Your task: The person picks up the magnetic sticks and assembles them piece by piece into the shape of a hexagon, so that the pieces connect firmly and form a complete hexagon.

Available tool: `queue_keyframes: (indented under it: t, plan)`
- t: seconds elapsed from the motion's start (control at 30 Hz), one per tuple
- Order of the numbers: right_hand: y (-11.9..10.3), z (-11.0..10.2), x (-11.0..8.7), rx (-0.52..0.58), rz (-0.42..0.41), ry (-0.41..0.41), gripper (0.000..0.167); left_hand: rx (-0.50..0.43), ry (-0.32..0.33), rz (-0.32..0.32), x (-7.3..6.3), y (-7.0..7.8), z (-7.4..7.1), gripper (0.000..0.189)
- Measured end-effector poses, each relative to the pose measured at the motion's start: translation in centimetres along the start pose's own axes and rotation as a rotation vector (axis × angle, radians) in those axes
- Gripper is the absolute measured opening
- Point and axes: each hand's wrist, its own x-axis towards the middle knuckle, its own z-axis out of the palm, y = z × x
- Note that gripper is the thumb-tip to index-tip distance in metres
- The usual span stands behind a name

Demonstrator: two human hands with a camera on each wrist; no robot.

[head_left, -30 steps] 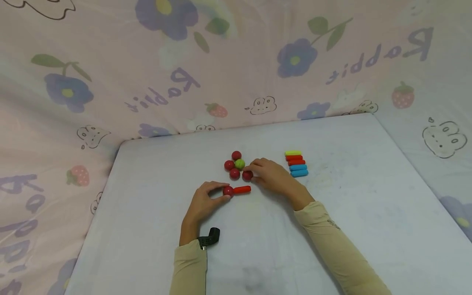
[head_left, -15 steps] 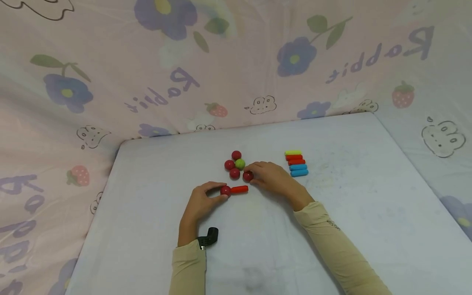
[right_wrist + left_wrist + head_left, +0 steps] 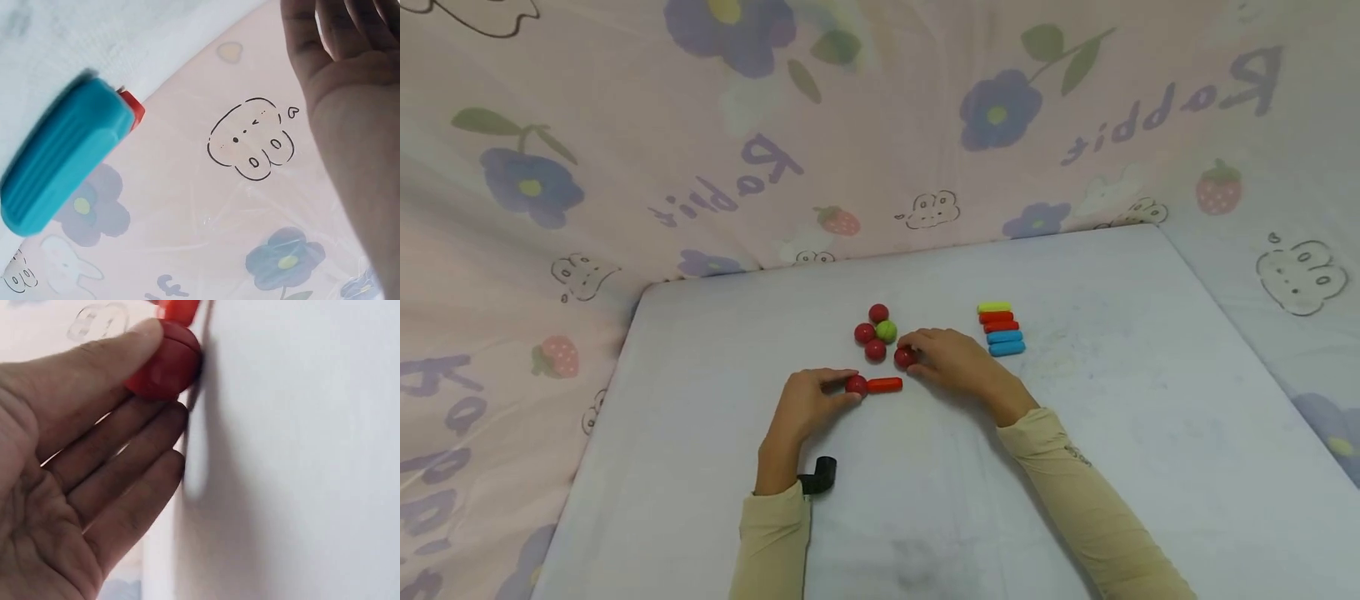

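Observation:
My left hand (image 3: pixel 801 408) pinches a red ball (image 3: pixel 856 386) between thumb and fingers, low on the white table. A short red stick (image 3: pixel 884 384) lies end-on against that ball, pointing right. Up close in the left wrist view, the ball (image 3: pixel 165 370) has a seam line, and the thumb presses its side. My right hand (image 3: pixel 958 362) holds a second red ball (image 3: pixel 906 358) between its fingertips and thumb, just behind the stick. The right wrist view shows part of the right hand (image 3: pixel 340 81), its fingertips and ball out of frame.
Beyond the hands sit a green ball (image 3: pixel 887 331) and three red balls (image 3: pixel 865 333) in a cluster. Right of them is a column of short sticks: yellow (image 3: pixel 994 307), red (image 3: pixel 1002 327) and blue (image 3: pixel 1007 348). A patterned cloth (image 3: pixel 880 142) rises behind the table.
My left hand has shifted slightly left with its ball, and the red stick has moved along with it. The right hand and its ball have barely moved.

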Motion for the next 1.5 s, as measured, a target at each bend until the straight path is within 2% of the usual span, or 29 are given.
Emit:
queue_keyframes:
  t: [0.17,0.27,0.57,0.8,1.13,1.5]
  plan:
    - [-0.4,-0.1,-0.4,-0.001,0.005,-0.011,0.044,0.079,-0.009,0.03,-0.2,-0.1,-0.5,0.039]
    - [-0.6,-0.1,-0.8,-0.009,-0.003,-0.004,0.044,0.086,-0.01,0.028,-0.3,-0.1,-0.6,0.039]
    - [-1.0,-0.1,-2.7,-0.053,0.07,0.037,0.045,0.032,-0.022,0.027,-0.1,0.3,-0.2,0.038]
    - [-1.2,0.4,-3.8,-0.05,0.08,0.065,0.047,0.025,-0.01,0.025,-0.3,0.1,0.2,0.035]
    - [-1.4,0.1,-4.0,-0.034,0.08,0.087,0.046,0.005,0.006,0.055,0.0,-0.3,0.5,0.033]
    - [-1.0,0.0,-3.7,0.017,0.046,0.055,0.042,0.022,0.003,0.074,0.2,0.0,0.0,0.032]
